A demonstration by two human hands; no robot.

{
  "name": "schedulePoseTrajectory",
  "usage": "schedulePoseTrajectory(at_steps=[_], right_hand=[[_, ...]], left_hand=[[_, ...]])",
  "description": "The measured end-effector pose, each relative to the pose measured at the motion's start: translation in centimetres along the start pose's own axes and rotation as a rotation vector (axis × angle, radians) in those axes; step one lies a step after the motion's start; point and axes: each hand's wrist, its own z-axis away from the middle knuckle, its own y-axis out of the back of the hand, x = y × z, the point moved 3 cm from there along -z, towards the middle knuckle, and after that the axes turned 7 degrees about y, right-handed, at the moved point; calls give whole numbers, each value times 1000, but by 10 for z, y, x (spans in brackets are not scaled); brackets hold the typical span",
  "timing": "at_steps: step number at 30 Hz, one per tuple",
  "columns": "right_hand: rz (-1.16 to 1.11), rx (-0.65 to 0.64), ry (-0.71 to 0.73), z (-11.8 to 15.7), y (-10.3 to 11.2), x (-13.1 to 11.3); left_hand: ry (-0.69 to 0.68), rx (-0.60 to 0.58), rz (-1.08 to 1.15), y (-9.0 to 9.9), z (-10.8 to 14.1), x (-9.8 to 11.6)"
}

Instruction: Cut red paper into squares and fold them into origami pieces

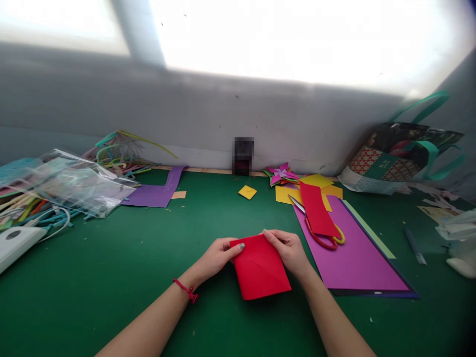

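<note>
A red sheet of paper (pixel 260 270), squarish and with a faint diagonal crease, is held between both hands above the green table. My left hand (pixel 219 253) grips its upper left corner, thumb on top and the other fingers mostly hidden behind. At the upper right edge, my right hand (pixel 288 248) pinches the sheet between thumb and curled fingers. To the right, scissors (pixel 322 240) with red and yellow handles lie partly under a red paper strip (pixel 318 210). Both rest on a purple sheet (pixel 360 263). A small folded yellow paper square (pixel 247 192) lies beyond the hands.
On the left are a clear plastic bag (pixel 89 183), bundled pipe cleaners (pixel 122 153), purple paper (pixel 148 196) and a white device (pixel 18 243) with a cable. Pink folded paper stars (pixel 282 173) and yellow sheets (pixel 284 195) lie at the back. A patterned bag (pixel 394 163) stands back right.
</note>
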Motion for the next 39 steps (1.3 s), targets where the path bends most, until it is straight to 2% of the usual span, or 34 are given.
schedulePoseTrajectory(at_steps=[4, 9, 13, 20, 24, 29, 33, 39], right_hand=[[126, -146, 38, 3, -8, -6], [257, -375, 96, 7, -21, -8], [286, -429, 95, 10, -25, -8], [305, -485, 138, 13, -33, -14], [321, -487, 150, 14, -35, -13], [344, -483, 155, 13, -35, -12], [356, -485, 166, 14, -34, -13], [352, -384, 128, 10, -20, -16]], left_hand=[[2, 36, -157, 0, 2, 3], [48, -88, -423, -2, 4, 0], [41, -168, -595, -4, 5, -1], [-131, -60, -967, -12, 8, 0], [-158, -102, -1016, -13, 8, -1], [-182, -78, -1031, -13, 8, -1], [-179, -112, -1008, -13, 9, 0], [-54, -233, -816, -12, 11, 3]])
